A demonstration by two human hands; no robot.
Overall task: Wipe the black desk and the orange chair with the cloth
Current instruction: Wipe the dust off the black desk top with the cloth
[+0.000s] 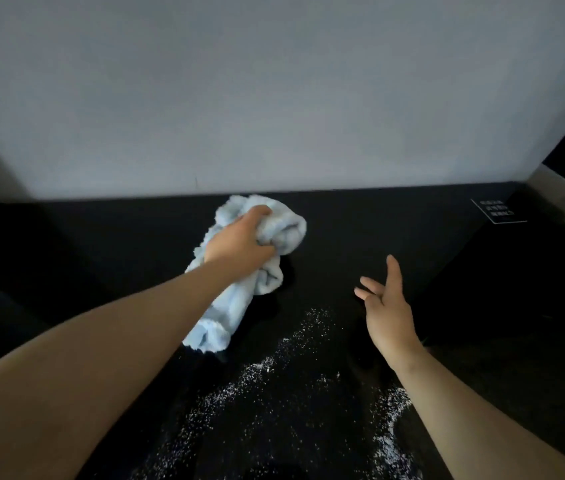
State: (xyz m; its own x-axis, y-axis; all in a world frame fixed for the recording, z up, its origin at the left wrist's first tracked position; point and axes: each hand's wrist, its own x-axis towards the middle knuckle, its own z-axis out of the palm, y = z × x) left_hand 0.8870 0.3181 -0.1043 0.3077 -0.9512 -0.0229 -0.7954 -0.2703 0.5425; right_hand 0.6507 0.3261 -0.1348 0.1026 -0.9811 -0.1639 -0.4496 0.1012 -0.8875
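1. Pale-blue fluffy cloth [220,317] lies bunched on the black bench [101,244], near the back edge where the grey wall [274,98] rises. Its tail trails toward the person.
2. Round the upper bunch the left hand [239,242] grips hard, fingers and thumb curled into a wad of it, knuckles up.
3. Well apart from the cloth, to its right, the right hand [386,313] is held with fingers spread, holding nothing; whether it touches the bench I cannot tell.
4. Scattered white grains [274,382] cover the near part of the bench, between the two forearms, just short of the cloth's tail.
5. Handling, as I judge it: the cloth is light, soft and limp, so it goes only where the palm pushes it. Its pile should give the fingers ample purchase, and nothing about it is fragile.
6. Best hold is probably over the thick middle of the bunch, palm on top, so the pile meets the glossy surface broadly. Held by one end, the loose tail would likely scatter grains rather than gather them.
7. No orange chair is in view.
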